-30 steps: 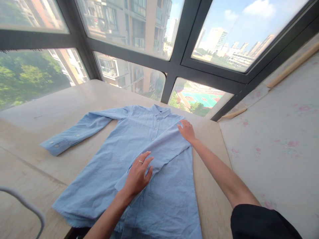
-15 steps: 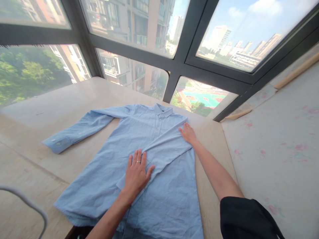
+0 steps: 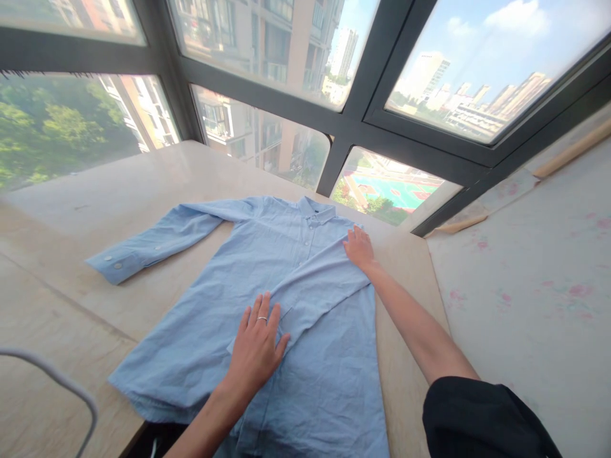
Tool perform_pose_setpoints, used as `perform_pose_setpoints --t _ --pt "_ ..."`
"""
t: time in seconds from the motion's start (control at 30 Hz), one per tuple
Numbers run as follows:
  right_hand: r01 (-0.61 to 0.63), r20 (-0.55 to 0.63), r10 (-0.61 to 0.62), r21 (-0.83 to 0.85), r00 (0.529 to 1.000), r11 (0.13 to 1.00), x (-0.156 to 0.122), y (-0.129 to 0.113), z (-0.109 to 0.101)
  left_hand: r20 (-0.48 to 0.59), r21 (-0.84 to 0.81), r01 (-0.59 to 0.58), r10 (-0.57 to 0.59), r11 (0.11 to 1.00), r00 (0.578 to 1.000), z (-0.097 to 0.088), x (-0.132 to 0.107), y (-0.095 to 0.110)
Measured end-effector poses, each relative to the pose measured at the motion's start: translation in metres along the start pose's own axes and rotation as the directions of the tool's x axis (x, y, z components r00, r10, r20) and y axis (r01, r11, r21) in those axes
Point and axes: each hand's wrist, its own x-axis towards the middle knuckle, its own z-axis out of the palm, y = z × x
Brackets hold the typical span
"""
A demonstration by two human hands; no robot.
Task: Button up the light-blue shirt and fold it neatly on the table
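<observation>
A light blue button-up shirt [image 3: 210, 331] lies front up, its collar [image 3: 317, 211] toward the window. The sleeve on the right [image 3: 315, 286] is folded diagonally across the shirt's front. The other sleeve [image 3: 162, 236] stretches out to the left, with buttons on its cuff. My left hand [image 3: 258, 343], wearing a ring, rests palm down over the cuff end of the folded sleeve and hides part of it. At the right shoulder, my right hand [image 3: 359, 247] lies on the fabric with its fingers extended. Neither hand grips the cloth.
The shirt lies on a pale marble-like sill [image 3: 62, 299]. Dark window frames [image 3: 353, 137] border its far side. A wall with floral paper [image 3: 529, 273] stands at the right. A grey cable [image 3: 62, 380] curves in at the lower left, near a dark gap at the front edge.
My left hand has drawn slightly back toward me along the folded sleeve. My right hand has shifted slightly up at the shoulder. The view has moved a little.
</observation>
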Motion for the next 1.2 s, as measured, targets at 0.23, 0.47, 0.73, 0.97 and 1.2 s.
perform_pose_setpoints --t 0.23,0.47,0.73,0.97,1.2 --pt "0.616 -0.043 -0.644 0.349 0.764 0.707 -0.009 -0.08 -0.01 0.162 -0.294 0.459 -0.43 0.838 0.888 -0.029 -0.031 -0.03" --pt "0.533 0.081 -0.661 0.523 0.746 0.666 0.012 -0.098 -0.013 0.425 -0.675 0.495 -0.26 0.547 0.867 -0.05 -0.02 -0.042" --pt "0.35 0.199 -0.615 0.673 0.763 0.652 0.003 -0.078 -0.032 0.711 -0.699 0.588 -0.309 -0.406 0.632 -0.05 -0.026 -0.02" --pt "0.275 0.214 -0.481 0.599 0.85 0.752 0.009 -0.076 -0.03 0.715 -0.651 0.531 -0.205 -0.543 0.668 -0.041 -0.035 -0.016" --pt "0.258 0.123 -0.36 0.494 0.925 0.831 0.016 -0.077 -0.019 0.742 -0.665 0.593 -0.308 -0.454 0.595 -0.038 -0.044 -0.003"
